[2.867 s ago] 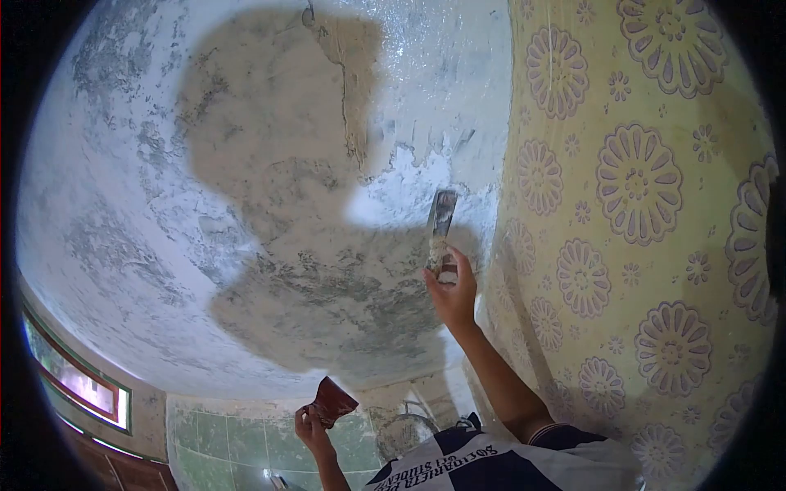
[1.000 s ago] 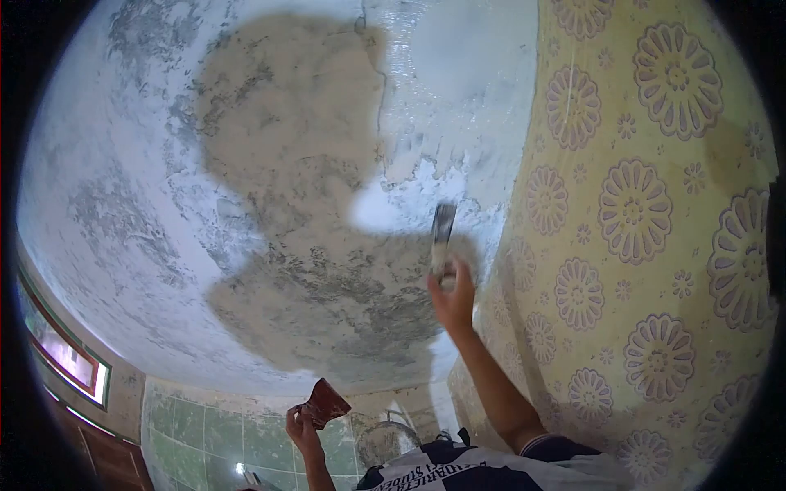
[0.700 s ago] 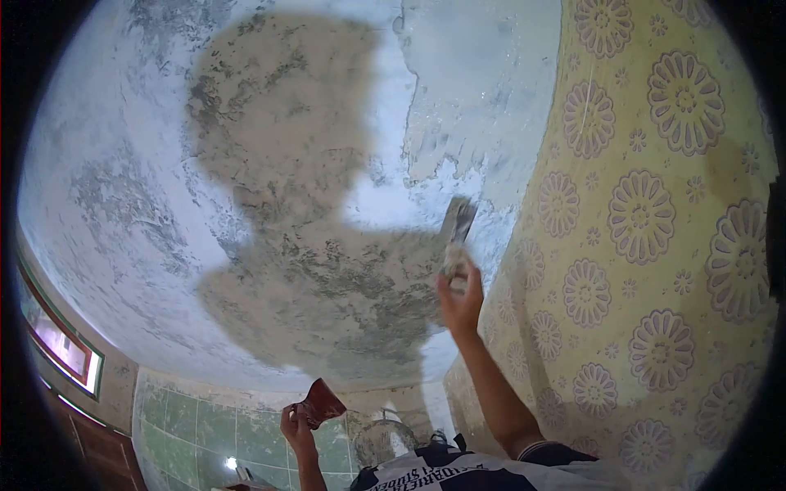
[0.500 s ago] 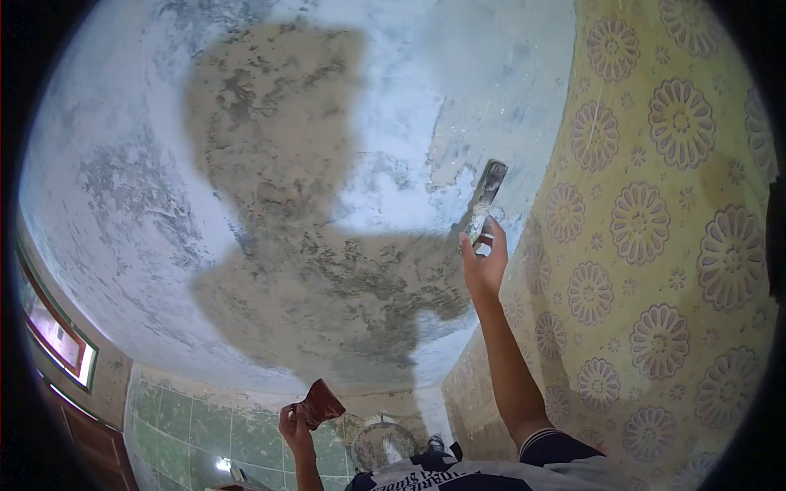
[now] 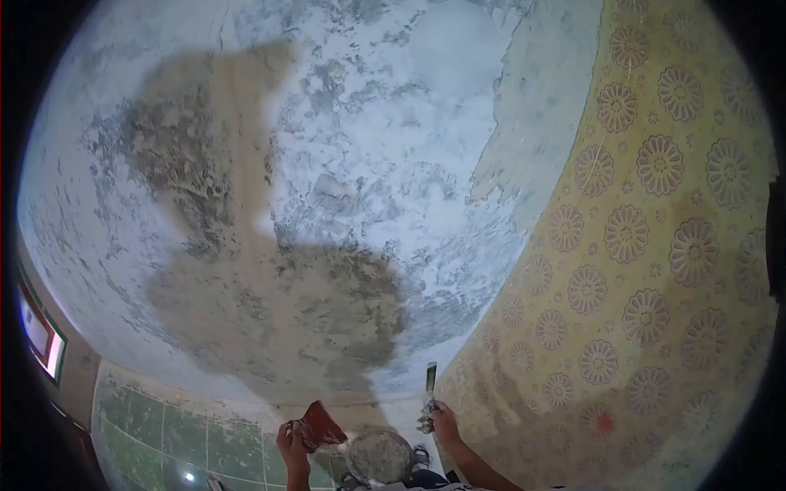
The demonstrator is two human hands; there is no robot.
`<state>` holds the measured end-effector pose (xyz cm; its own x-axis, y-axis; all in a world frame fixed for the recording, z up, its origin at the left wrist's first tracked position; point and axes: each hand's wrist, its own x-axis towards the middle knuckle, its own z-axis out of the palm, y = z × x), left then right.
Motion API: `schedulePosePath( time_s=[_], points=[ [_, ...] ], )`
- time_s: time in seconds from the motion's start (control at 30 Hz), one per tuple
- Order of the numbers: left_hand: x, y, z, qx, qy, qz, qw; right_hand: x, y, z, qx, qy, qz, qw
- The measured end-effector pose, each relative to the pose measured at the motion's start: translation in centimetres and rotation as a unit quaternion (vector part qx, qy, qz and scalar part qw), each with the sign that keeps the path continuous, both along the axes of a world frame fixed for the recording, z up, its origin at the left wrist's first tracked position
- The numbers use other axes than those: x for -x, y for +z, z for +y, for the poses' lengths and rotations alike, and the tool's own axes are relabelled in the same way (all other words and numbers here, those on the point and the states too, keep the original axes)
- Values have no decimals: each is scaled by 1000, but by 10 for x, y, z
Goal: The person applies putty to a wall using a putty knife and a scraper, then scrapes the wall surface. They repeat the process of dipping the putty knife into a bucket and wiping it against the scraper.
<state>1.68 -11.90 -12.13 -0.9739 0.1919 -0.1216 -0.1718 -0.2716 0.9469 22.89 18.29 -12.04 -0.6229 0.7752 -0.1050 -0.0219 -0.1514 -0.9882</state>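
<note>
My right hand is closed around the handle of a putty knife, low in front of me where the two walls meet. The knife points upward, and its handle is crusted with whitish paste. In my left hand is a flared reddish-brown spreader, gripped by its narrow end, its wide edge turned right. Below and between my hands stands a round grey bucket; its contents are hard to make out. The wall ahead is patchy white and grey, with my shadow across it.
On the right is a yellowish wall with a flower pattern. Green tiles run along the lower left, below a small window. Dark footwear shows beside the bucket.
My right hand has come down from high on the wall with the putty knife, toward the bucket. The left hand has dipped slightly with the spreader. The view has shifted.
</note>
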Motion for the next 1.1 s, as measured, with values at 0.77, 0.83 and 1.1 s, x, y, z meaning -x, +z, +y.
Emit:
schedulePosePath(
  time_s=[0.77, 0.83, 1.1],
  points=[
    [-152, 160, -61, -167, -181, -71, 967, -107, 151, -136, -366, 226, 102, 897],
    [-178, 153, -82, -176, -164, -92, 966, -135, 136, -145, -348, 226, 99, 905],
    [-271, 119, -160, -126, -35, -85, 988, -230, 71, -209, -150, 189, -9, 970]
  ],
)
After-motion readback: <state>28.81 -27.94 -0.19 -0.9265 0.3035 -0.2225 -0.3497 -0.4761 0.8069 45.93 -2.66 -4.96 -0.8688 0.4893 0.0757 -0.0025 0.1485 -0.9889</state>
